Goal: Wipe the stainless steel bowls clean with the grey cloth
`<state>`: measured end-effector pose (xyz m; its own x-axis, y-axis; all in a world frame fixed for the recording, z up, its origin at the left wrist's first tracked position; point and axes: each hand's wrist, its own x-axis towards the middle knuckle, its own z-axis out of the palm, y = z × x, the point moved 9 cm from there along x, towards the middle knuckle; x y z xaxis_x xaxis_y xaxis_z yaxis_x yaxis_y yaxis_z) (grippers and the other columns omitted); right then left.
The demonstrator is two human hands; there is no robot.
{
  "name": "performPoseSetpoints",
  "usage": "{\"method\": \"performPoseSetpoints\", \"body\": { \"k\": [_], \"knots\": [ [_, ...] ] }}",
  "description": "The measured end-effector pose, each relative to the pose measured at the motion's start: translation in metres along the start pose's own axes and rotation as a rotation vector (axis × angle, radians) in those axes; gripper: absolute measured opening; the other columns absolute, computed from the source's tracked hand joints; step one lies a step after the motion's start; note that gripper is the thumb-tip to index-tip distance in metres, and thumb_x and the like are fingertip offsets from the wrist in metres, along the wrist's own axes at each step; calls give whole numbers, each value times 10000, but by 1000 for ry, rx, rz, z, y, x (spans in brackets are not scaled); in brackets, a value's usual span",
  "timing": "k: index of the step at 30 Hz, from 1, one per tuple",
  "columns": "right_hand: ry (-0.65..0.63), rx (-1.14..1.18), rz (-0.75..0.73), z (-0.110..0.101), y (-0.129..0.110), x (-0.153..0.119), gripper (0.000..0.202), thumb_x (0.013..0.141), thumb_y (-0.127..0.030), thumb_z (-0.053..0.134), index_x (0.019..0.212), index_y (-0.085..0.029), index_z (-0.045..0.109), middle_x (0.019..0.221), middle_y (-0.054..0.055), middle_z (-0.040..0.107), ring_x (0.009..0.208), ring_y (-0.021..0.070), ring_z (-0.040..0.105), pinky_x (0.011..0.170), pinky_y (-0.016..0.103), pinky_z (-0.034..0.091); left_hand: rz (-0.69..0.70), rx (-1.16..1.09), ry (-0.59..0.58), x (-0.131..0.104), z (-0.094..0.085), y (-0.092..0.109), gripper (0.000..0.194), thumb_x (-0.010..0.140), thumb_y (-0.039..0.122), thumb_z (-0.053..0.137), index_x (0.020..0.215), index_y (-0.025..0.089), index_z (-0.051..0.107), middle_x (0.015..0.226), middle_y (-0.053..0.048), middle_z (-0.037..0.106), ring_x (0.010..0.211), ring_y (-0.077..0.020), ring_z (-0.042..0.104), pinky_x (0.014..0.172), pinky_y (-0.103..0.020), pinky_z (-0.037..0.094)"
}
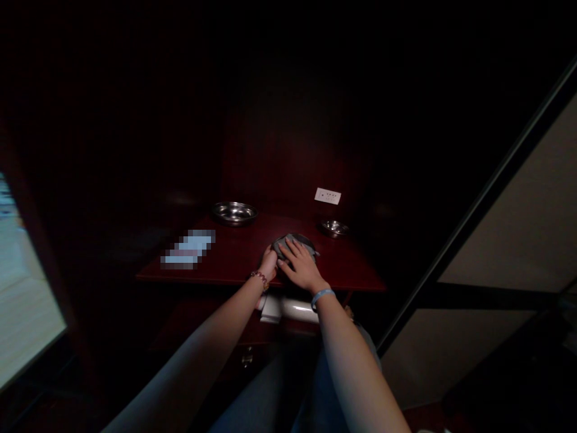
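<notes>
Pressing gray cloth [278,244] over dark-red tabletop [247,255]; walls [270,150] dim.

Dark reddish back wall [279,144], centre of the frame, bearing a white socket plate [327,196]. Below: glossy dark-red desktop [238,255] over a lower shelf [193,322]. Right: pale panels [509,234] behind a dark diagonal frame [478,217]. Left edge: brighter, pale surface [27,300]. Lighting dim; top nearly black.
</notes>
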<state>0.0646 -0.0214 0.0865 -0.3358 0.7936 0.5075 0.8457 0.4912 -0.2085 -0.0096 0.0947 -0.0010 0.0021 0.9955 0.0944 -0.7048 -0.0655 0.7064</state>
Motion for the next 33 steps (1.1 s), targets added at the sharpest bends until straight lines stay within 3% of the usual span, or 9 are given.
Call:
{"method": "performPoseSetpoints", "body": {
  "k": [4,12,20,33],
  "knots": [
    [8,0,4,0,1,1,497,1022,-407,428,1496,-266,479,1627,42,340,1528,237,239,1251,461,185,9,-16,37,1,-2,0,128,752,65,621,830,156,668,813,-45,716,734,-133,628,744,-248,488],
    [78,64,22,-6,8,5,472,1024,-383,410,1474,-281,508,1593,25,406,1497,225,313,1247,451,216,23,-24,41,3,0,0,80,784,152,651,861,159,673,863,-41,730,800,-135,656,814,-253,493],
    [93,-106,112,-2,22,12,513,1054,-378,302,1518,-212,443,1594,73,401,1489,209,330,1232,424,259,-49,-24,6,-2,6,0,23,885,194,610,875,173,614,778,-5,682,675,-114,625,740,-243,493],
    [101,-204,396,-4,60,-1,562,1061,-396,246,1566,-170,346,1615,108,352,1505,236,297,1220,443,258,-78,53,46,-8,5,1,186,894,264,627,750,191,533,545,54,549,459,-89,500,541,-203,398]
  ]
}}
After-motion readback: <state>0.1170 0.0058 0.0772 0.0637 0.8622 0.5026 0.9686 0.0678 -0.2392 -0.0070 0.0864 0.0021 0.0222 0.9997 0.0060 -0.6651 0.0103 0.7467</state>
